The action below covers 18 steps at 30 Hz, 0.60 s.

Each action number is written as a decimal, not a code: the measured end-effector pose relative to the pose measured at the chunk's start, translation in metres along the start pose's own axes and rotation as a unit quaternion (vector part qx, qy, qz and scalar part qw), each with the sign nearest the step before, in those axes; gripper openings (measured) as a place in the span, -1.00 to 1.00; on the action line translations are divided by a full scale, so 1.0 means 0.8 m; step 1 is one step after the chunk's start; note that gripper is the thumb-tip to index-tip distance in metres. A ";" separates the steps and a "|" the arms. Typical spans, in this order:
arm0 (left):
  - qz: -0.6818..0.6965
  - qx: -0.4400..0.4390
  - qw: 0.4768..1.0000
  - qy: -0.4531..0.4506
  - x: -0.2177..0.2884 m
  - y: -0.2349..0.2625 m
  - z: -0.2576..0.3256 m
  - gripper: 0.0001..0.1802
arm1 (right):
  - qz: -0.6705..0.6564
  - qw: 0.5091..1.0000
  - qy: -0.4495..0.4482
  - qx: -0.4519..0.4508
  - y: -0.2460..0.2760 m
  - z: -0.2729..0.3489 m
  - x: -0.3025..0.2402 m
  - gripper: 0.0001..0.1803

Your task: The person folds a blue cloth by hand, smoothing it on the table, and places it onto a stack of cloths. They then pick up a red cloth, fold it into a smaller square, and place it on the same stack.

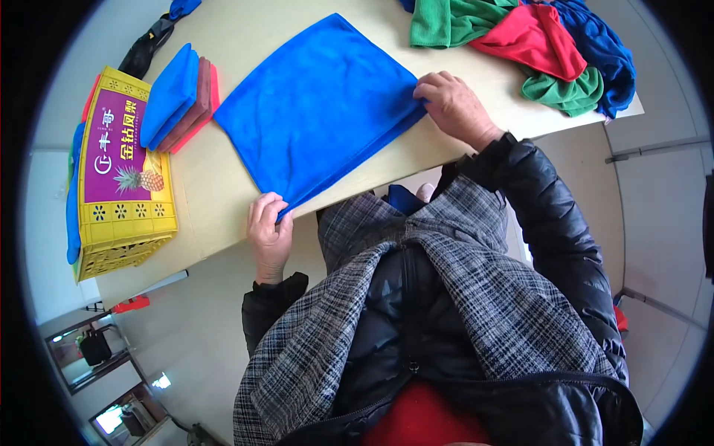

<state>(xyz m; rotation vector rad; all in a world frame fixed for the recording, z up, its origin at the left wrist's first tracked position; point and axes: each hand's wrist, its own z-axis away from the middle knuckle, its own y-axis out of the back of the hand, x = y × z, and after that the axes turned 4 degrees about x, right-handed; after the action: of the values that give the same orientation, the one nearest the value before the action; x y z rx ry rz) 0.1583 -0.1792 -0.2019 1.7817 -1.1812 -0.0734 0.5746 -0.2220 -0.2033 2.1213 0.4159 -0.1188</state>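
A blue towel (pixel 320 104) lies spread on the pale table in front of me, doubled over, with its layered edge along the near side. My left hand (pixel 268 232) pinches its near-left corner at the table's edge. At the towel's right corner, my right hand (pixel 455 105) is closed, thumb and fingers gripping the cloth. Soft wrinkles run across the upper layer. To the left stands a small stack of folded towels (pixel 172 100) in blue, brown and red, leaning beside the crate.
A yellow plastic crate (pixel 126 223) with a purple pineapple label sits at the table's left, cloths behind it. Loose green, red and blue towels (pixel 520 41) are heaped at the far right. A black item (pixel 145 48) lies at the far left. The table's near edge (pixel 216 249) runs before my lap.
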 end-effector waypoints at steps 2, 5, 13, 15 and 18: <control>-0.005 -0.001 1.000 0.008 0.003 -0.002 -0.001 -0.76 | 0.007 1.000 0.003 -0.023 0.003 -0.004 0.005 -0.78; -0.002 -0.008 1.000 0.012 0.007 -0.001 -0.002 -0.76 | 0.029 0.999 0.019 -0.031 0.008 -0.017 0.003 -0.82; -0.045 -0.004 0.999 0.006 0.011 0.006 0.012 -0.72 | 0.054 0.994 0.078 -0.057 0.039 0.012 -0.009 -0.89; -0.040 -0.008 0.999 0.004 0.013 0.003 0.018 -0.71 | 0.046 0.994 0.072 -0.065 0.036 0.028 -0.008 -0.87; -0.065 -0.013 0.998 0.017 0.010 0.004 0.014 -0.73 | 0.065 0.992 0.073 -0.085 0.032 0.032 -0.009 -0.87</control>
<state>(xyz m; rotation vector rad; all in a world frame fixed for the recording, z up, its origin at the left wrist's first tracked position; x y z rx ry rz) 0.1544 -0.1930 -0.2023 1.8290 -1.0356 -0.1341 0.5785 -0.2580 -0.1957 1.9881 0.3577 0.1433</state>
